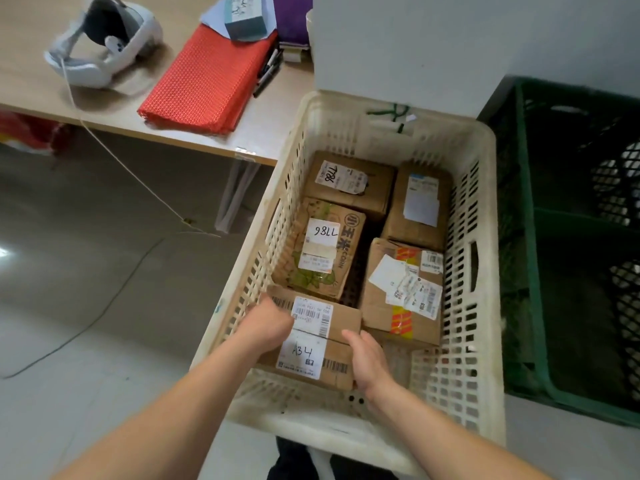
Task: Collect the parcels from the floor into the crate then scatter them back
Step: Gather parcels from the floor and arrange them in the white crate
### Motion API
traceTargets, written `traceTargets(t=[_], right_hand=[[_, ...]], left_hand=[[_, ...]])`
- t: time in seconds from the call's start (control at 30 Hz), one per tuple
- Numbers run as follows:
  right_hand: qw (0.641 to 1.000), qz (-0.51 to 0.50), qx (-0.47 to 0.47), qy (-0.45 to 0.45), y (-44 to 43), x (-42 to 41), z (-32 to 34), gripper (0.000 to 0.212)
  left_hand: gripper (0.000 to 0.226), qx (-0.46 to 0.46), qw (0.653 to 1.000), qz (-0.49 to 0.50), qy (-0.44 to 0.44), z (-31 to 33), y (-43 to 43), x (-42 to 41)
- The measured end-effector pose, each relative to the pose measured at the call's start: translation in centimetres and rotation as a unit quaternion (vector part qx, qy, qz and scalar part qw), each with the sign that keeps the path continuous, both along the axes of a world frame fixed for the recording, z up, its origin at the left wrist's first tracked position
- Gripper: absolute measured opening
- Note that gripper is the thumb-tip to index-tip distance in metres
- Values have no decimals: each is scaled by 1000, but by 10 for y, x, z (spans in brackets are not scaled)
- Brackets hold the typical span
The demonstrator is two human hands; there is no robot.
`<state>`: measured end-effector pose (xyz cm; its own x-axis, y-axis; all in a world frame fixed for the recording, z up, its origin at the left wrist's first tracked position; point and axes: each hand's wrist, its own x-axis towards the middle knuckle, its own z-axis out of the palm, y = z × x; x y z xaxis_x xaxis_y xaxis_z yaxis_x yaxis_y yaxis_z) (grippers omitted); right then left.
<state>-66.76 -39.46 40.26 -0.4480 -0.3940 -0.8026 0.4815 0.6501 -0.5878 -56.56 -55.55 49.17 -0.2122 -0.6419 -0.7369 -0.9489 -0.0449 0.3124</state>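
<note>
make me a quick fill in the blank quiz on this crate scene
The left hand and right hand hold the parcel handwritten ____.
Besides it, ____ other parcels show in the cream crate.
The neighbouring crate is coloured ____.
The mesh fabric on the table is ____.
Missing: A34; four; green; red.

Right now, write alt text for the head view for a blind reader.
The left hand and right hand grip a cardboard parcel marked A34 at the near end of a cream crate holding four other parcels; a desk stands left, a green crate right.
</note>
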Motion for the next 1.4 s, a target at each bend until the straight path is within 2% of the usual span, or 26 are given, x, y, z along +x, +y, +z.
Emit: traceTargets(t=[0.13,0.23,0.27,0.37,0.43,0.57,0.63,0.77,0.93,1.0,1.07,1.23,1.4], right_hand=[[1000,-6,11,-1,-4,6,15,87],[999,-17,14,-24,-5,9,5,79],[999,-7,10,-33,-4,9,-10,80],[996,36,22,-79,-15,9,0,100],[995,58,26,-73,-22,9,8,92],[994,72,35,-70,-27,6,0,86],[995,66,35,-61,-29,5,-5,85],[996,50,38,-62,-24,3,-26,103],[996,44,47,-65,-24,-3,-22,88],[995,54,46,-66,-22,-4,-25,88],[994,60,50,-71,-20,-5,-26,97],[992,65,67,-83,-17,-8,-31,107],[990,77,88,-75,-17,-12,-29,93]], left_hand=[[70,7,1000,-7,2,-25,0,6],[77,19,999,-12,-32,-36,1,5],[79,21,998,-25,-47,-38,3,4],[79,26,993,-85,-84,-46,11,-3],[73,28,987,-123,-95,-54,16,-6],[62,91,981,-154,-79,-70,15,-5],[61,103,980,-150,-80,-77,13,-3],[57,97,982,-142,-74,-84,9,-3],[59,80,985,-120,-94,-99,3,2],[65,83,985,-113,-104,-103,0,4],[69,88,985,-104,-110,-104,-1,5],[70,112,983,-78,-122,-112,-3,4],[78,108,984,-52,-131,-115,-9,6]])
